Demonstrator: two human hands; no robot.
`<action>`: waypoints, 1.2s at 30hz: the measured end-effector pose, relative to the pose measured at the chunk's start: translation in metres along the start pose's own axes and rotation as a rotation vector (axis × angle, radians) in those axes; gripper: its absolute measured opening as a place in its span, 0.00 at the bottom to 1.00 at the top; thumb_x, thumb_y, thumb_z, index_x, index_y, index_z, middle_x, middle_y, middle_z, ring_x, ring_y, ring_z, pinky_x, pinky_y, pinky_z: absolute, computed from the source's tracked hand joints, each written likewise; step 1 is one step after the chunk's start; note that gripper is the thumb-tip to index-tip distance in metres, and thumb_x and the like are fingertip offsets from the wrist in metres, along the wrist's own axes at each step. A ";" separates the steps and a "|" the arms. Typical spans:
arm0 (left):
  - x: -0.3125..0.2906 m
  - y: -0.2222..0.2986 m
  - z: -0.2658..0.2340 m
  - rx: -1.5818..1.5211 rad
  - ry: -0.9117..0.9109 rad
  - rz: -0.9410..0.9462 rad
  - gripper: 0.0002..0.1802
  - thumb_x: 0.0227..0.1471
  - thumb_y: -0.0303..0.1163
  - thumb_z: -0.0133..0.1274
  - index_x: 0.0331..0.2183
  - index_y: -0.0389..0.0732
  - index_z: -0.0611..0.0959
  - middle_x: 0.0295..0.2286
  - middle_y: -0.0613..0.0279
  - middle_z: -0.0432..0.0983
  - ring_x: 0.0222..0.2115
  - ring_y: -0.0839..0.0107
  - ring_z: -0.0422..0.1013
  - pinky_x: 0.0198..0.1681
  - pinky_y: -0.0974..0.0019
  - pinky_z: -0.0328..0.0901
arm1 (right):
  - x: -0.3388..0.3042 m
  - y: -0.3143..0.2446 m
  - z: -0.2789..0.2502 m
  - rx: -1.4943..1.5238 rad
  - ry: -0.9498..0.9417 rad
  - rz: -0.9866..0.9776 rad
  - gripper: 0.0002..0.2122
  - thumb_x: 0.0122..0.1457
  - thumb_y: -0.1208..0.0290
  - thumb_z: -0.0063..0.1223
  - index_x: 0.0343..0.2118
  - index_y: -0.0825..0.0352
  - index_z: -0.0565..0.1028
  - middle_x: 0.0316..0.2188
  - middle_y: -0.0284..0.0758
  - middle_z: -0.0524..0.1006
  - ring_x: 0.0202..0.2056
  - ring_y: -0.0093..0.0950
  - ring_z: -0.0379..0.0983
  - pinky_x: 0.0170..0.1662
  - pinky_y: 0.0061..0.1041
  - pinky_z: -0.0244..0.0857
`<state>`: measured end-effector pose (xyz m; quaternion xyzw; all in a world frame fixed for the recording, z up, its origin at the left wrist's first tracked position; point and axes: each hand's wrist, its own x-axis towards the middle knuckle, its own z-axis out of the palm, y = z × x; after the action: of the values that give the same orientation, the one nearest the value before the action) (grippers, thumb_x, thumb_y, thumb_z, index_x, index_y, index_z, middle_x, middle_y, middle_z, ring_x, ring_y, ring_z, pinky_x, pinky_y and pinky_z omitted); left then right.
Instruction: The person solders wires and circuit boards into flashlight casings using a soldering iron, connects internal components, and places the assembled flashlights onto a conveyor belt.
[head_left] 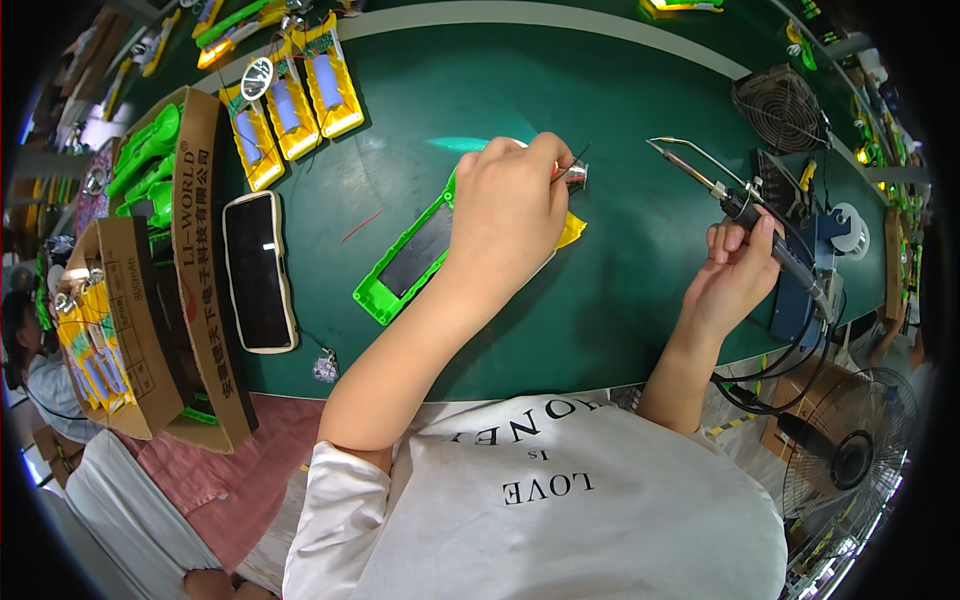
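Observation:
My left hand (508, 205) is closed over the work on the green table, its thumb and forefinger pinched at thin red and dark wires (573, 165). Just past these fingertips sits a small shiny silver lamp part (577, 178). Under the hand lies a bright green plastic housing (378, 300) with a dark panel in it, partly hidden by my forearm. A yellow piece (572, 230) pokes out beside the palm. In my right hand (735, 265) is a soldering iron (745, 207) with a curved metal tube along it, its tip raised toward the left and apart from the wires.
Left are a phone (262, 270), a cardboard box (200, 260) of green parts, and yellow-wrapped battery units (290, 110). A loose red wire (362, 226) lies near the housing. Right stand a blue soldering station (800, 270), a solder spool (850, 230), a square fan (780, 108) and trailing cables.

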<state>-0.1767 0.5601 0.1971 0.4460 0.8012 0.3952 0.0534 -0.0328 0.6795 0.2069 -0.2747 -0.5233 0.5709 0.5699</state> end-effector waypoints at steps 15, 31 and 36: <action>-0.003 0.001 -0.003 0.050 -0.008 -0.138 0.09 0.43 0.36 0.53 0.26 0.41 0.76 0.25 0.62 0.73 0.33 0.64 0.66 0.40 0.63 0.55 | -0.001 0.000 -0.003 0.005 -0.004 -0.002 0.10 0.58 0.68 0.38 0.31 0.70 0.66 0.14 0.28 0.60 0.16 0.15 0.52 0.21 0.16 0.50; -0.006 -0.001 0.001 0.209 0.020 0.206 0.11 0.37 0.36 0.57 0.26 0.40 0.78 0.30 0.66 0.72 0.37 0.65 0.64 0.38 0.63 0.57 | -0.002 0.000 -0.005 0.031 -0.005 -0.006 0.10 0.58 0.68 0.36 0.32 0.71 0.66 0.13 0.28 0.60 0.15 0.16 0.53 0.21 0.17 0.50; -0.003 0.003 -0.002 0.147 -0.043 0.255 0.16 0.32 0.38 0.60 0.27 0.42 0.78 0.30 0.68 0.71 0.37 0.66 0.64 0.38 0.62 0.56 | -0.001 -0.001 -0.006 0.044 -0.007 0.003 0.10 0.58 0.68 0.36 0.32 0.71 0.66 0.13 0.28 0.60 0.15 0.16 0.53 0.21 0.17 0.50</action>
<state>-0.1735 0.5570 0.2001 0.5554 0.7635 0.3293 -0.0130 -0.0271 0.6798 0.2059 -0.2610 -0.5122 0.5839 0.5733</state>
